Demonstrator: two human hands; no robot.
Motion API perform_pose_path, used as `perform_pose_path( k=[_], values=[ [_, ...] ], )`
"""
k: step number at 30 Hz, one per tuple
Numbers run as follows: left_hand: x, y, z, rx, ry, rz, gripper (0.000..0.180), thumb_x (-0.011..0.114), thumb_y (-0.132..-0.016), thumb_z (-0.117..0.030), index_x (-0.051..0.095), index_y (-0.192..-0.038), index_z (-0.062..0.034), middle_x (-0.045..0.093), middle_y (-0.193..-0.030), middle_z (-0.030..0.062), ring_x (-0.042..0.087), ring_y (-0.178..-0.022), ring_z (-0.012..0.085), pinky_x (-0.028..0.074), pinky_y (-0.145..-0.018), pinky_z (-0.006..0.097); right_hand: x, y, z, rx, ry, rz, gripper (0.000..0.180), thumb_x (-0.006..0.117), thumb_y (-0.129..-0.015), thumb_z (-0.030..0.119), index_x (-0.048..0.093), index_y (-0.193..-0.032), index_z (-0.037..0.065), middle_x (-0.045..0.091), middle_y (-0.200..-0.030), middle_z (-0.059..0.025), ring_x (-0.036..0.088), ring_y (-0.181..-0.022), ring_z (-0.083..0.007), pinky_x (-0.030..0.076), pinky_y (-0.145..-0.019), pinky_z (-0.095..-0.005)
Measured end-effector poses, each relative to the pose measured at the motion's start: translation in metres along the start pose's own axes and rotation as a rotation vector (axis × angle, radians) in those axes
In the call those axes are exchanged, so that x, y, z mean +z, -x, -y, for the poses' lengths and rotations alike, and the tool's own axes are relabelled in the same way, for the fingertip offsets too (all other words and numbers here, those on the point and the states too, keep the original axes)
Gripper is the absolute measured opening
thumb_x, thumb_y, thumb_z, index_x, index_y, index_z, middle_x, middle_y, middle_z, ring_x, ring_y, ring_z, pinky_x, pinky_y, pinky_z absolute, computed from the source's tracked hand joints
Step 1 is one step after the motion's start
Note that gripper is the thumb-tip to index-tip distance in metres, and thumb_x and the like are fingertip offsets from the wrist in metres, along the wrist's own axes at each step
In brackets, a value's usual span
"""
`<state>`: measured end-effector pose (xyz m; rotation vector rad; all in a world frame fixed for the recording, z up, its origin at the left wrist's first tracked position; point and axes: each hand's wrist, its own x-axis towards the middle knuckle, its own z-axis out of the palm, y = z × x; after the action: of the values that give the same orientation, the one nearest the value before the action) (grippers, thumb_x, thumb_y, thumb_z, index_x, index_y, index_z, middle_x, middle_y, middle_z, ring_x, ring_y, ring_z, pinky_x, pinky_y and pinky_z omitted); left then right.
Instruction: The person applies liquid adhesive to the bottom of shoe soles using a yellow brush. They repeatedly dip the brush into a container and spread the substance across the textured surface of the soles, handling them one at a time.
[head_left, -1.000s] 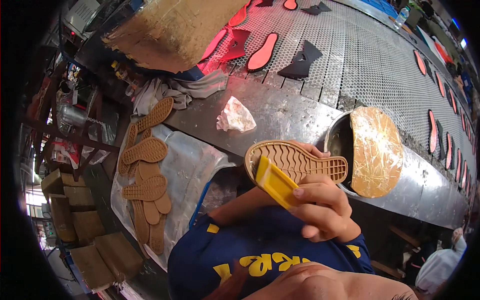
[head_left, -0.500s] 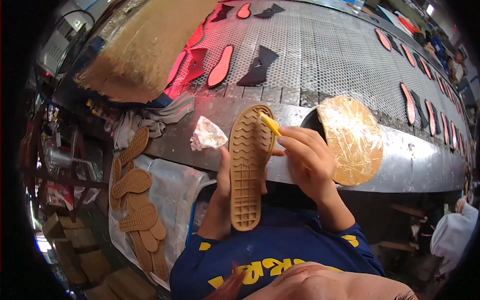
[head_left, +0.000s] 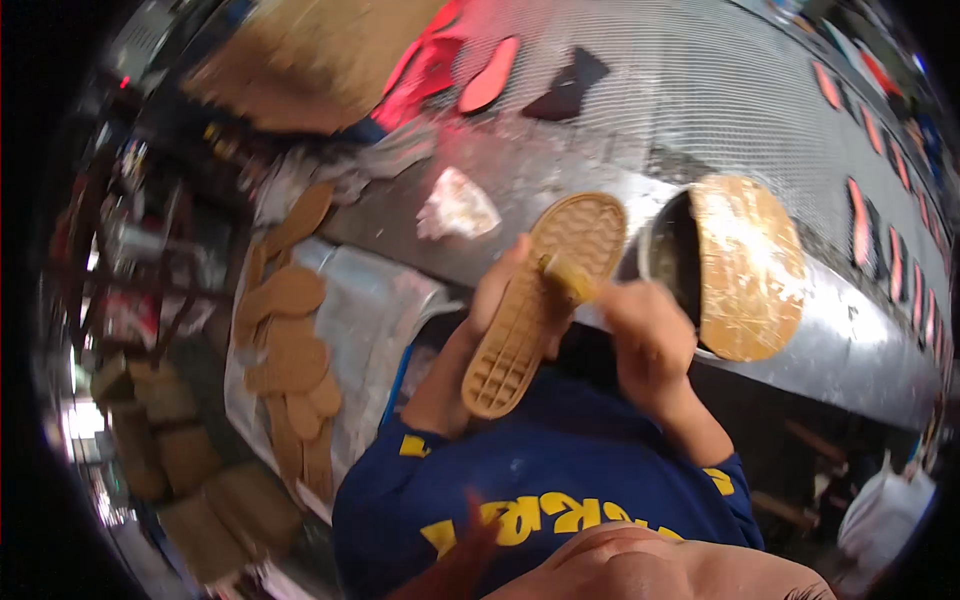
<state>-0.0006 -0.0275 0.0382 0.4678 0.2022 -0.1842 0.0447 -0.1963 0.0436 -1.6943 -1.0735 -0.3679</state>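
A tan shoe sole (head_left: 510, 350) is held up tilted, its wavy and gridded tread facing me, in front of my chest. My left hand (head_left: 498, 288) grips it at the left edge, thumb at the rim and the other fingers mostly hidden behind it. At the sole's right side my right hand (head_left: 650, 330), smeared by motion, is closed on a short yellow tool (head_left: 567, 278). The tool's tip overlaps the middle of the tread; blur hides its exact kind and whether it touches. Right of this hand stands a round pot (head_left: 670, 255), partly covered by a tan disc (head_left: 752, 270).
A crumpled whitish rag (head_left: 457, 205) lies on the metal ledge (head_left: 850, 325). Beyond it, a mesh conveyor (head_left: 700, 80) carries pink insoles (head_left: 491, 75) and black shoe pieces (head_left: 568, 85). Several tan soles (head_left: 290, 300) are piled on plastic sheeting at left, above cardboard boxes (head_left: 190, 460).
The sole has tilted further, its upper end swinging right. The yellow tool has moved from near the upper end to the middle of the tread. My whole view has shifted.
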Motion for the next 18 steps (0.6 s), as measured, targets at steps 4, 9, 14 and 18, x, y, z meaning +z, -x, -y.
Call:
perform_pose_path(
  k=[4, 9, 14, 18],
  values=[
    [-0.035, 0.000, -0.009, -0.042, -0.034, 0.257, 0.068, 0.026, -0.097, -0.055, 0.031, -0.142, -0.0043, 0.052, -0.123, 0.0328, 0.065, -0.084, 0.0357, 0.057, -0.043, 0.029, 0.005, 0.006, 0.021, -0.029, -0.399, 0.192, 0.030, 0.057, -0.071, -0.012, 0.067, -0.095, 0.001, 0.067, -0.089, -0.0119, 0.062, -0.071, -0.0256, 0.050, -0.064, -0.0337],
    [-0.039, 0.002, 0.001, -0.006, 0.048, 0.185, 0.069, 0.030, -0.097, -0.052, 0.025, -0.144, -0.0015, 0.046, -0.132, 0.0302, 0.057, -0.107, 0.0471, 0.061, -0.047, 0.037, 0.009, 0.002, -0.004, 0.222, -0.136, -0.031, 0.035, 0.052, -0.070, -0.017, 0.065, -0.097, 0.001, 0.065, -0.085, -0.0113, 0.063, -0.075, -0.0245, 0.051, -0.068, -0.0320],
    [-0.039, -0.008, -0.008, 0.062, 0.011, 0.108, 0.064, 0.026, -0.099, -0.049, 0.030, -0.142, -0.0031, 0.054, -0.124, 0.0249, 0.063, -0.098, 0.0397, 0.059, -0.049, 0.040, -0.017, 0.002, 0.029, 0.230, -0.688, 0.263, 0.019, 0.058, -0.081, -0.006, 0.064, -0.098, 0.000, 0.066, -0.096, -0.0140, 0.063, -0.087, -0.0237, 0.050, -0.077, -0.0330],
    [-0.022, -0.065, -0.038, 0.199, -0.294, 0.183, 0.066, 0.026, -0.099, -0.050, 0.025, -0.145, -0.0024, 0.047, -0.133, 0.0208, 0.052, -0.117, 0.0406, 0.059, -0.069, 0.051, -0.045, 0.006, -0.002, 0.390, -0.544, -0.506, 0.012, 0.051, -0.092, 0.000, 0.059, -0.101, -0.001, 0.062, -0.102, -0.0108, 0.059, -0.091, -0.0158, 0.046, -0.082, -0.0285]
  ],
)
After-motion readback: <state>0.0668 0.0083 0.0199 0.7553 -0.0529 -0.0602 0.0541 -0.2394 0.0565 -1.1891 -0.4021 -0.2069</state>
